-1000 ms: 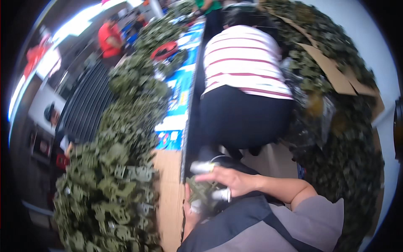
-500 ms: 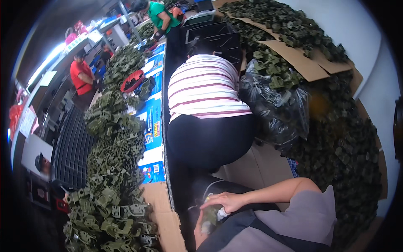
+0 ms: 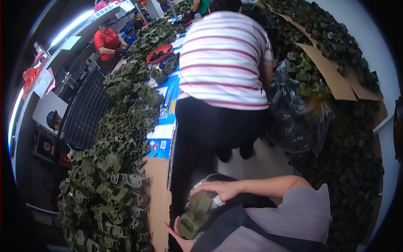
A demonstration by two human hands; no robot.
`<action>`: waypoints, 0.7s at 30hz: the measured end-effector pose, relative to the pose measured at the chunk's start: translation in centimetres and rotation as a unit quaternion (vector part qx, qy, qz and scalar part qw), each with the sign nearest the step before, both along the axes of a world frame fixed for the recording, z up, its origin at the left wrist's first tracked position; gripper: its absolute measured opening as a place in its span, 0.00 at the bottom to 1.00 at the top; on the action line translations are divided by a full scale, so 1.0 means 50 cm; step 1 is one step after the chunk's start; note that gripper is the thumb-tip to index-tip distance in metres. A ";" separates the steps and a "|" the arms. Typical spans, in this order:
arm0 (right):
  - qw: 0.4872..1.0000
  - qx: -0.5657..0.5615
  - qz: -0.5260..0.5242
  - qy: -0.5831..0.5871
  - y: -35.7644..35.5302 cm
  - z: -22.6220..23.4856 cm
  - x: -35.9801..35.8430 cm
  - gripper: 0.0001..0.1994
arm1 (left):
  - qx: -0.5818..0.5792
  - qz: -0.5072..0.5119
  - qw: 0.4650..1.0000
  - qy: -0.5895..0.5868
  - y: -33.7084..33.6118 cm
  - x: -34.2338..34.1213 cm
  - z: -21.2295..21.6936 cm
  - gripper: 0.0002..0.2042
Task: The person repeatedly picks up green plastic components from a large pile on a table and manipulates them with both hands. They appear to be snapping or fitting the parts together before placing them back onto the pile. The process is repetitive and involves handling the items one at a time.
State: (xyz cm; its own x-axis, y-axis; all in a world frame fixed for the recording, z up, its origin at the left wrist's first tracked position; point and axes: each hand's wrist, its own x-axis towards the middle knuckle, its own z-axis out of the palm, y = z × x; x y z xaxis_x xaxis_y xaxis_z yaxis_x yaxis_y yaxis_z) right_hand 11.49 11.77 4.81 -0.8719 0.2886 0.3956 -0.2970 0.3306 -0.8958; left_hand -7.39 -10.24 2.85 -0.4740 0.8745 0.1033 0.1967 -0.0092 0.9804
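From the head view, blue printed cartons (image 3: 168, 98) lie flattened along the table's (image 3: 157, 197) near edge, with a bare brown cardboard sheet (image 3: 156, 189) below them toward the person. A long heap of olive-green plastic parts (image 3: 113, 168) runs down the left side of the table, and a red round basket (image 3: 159, 53) sits further up it. On the right, brown cardboard flaps (image 3: 331, 75) stick out of another bank of green parts (image 3: 352, 168), and a black plastic bag (image 3: 300, 122) bulges beside them. A white paper sign (image 3: 43, 83) hangs at the far left, beside a black ribbed crate (image 3: 84, 111).

A co-worker in a striped shirt (image 3: 224, 59) bends over just ahead; another in a red shirt (image 3: 107, 42) stands at the far left.

The olive-green part (image 3: 195, 214) sits low in the middle, close against the person's chest. The right hand (image 3: 216, 190) comes in from the right with the forearm level, fingers curled down over the part's top. The left hand (image 3: 178, 235) lies beneath it, palm up and fingers spread, cradling its lower end. So both hands clasp the one part, one above, one below.
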 end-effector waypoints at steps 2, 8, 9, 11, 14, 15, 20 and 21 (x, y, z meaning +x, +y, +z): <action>0.998 -0.058 0.022 -0.005 -0.018 0.007 -0.003 0.31 | 0.031 0.037 0.999 -0.008 -0.003 0.005 0.036 0.61; 0.994 -0.103 -0.010 0.017 -0.114 0.014 0.007 0.30 | -0.004 -0.040 0.996 0.083 -0.055 -0.043 0.062 0.57; 0.996 -0.085 -0.028 0.017 -0.127 0.017 0.014 0.29 | -0.005 -0.043 0.996 0.075 -0.063 -0.036 0.069 0.57; 0.997 -0.051 -0.056 0.020 -0.147 0.024 0.021 0.29 | -0.007 -0.045 0.997 0.060 -0.070 -0.023 0.086 0.55; 0.996 -0.022 -0.079 0.026 -0.140 0.051 0.032 0.27 | 0.013 -0.047 0.998 0.028 -0.073 -0.013 0.079 0.54; 0.997 -0.019 -0.077 0.013 -0.131 0.058 0.031 0.26 | 0.005 -0.045 0.999 0.004 -0.053 -0.002 0.098 0.54; 0.979 -0.054 -0.191 0.045 -0.049 0.072 0.048 0.27 | 0.166 -0.010 0.950 0.266 0.028 -0.039 0.232 0.49; 0.973 -0.073 -0.207 0.066 -0.031 0.082 0.050 0.28 | 0.193 -0.071 0.921 0.330 0.031 -0.046 0.276 0.47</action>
